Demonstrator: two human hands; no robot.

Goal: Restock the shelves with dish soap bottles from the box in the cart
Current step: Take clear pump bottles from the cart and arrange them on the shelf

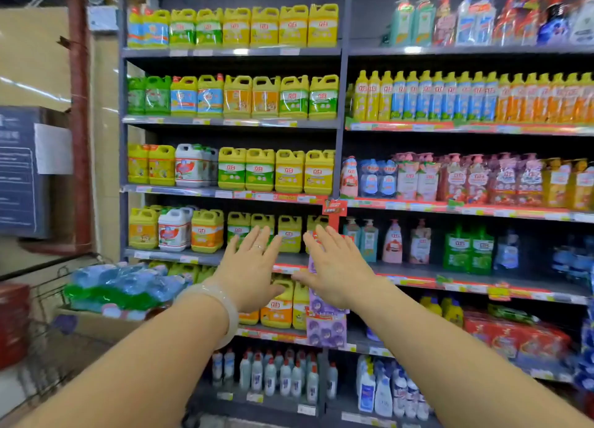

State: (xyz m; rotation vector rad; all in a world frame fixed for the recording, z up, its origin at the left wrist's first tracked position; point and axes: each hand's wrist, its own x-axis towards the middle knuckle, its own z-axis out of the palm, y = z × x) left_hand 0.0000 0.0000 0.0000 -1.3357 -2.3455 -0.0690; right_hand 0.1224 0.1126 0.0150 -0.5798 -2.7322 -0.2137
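Head view, the only one. Both hands are raised at frame centre, palms toward the shelving, fingers straight and spread; neither the left hand (249, 267) nor the right hand (334, 267) holds anything. A pale translucent bangle (218, 305) sits on the left wrist.

Lower left of frame: wire shopping cart (48, 347) carrying a cardboard box (96, 320), topped with shrink-wrapped blue and green dish soap bottles (125, 288). These are not yet unpacked, by the look of it.

Centre and upper frame: dark grey metal shelves (231, 52) filled with yellow handled plastic jugs (289, 170). The shelf level behind the hands shows jugs set further back, leaving front space.

Judgement: restocking at an early stage; the box appears full.

Labels: red logo patches on jugs, characters too blurred to read. Price strips illegible.
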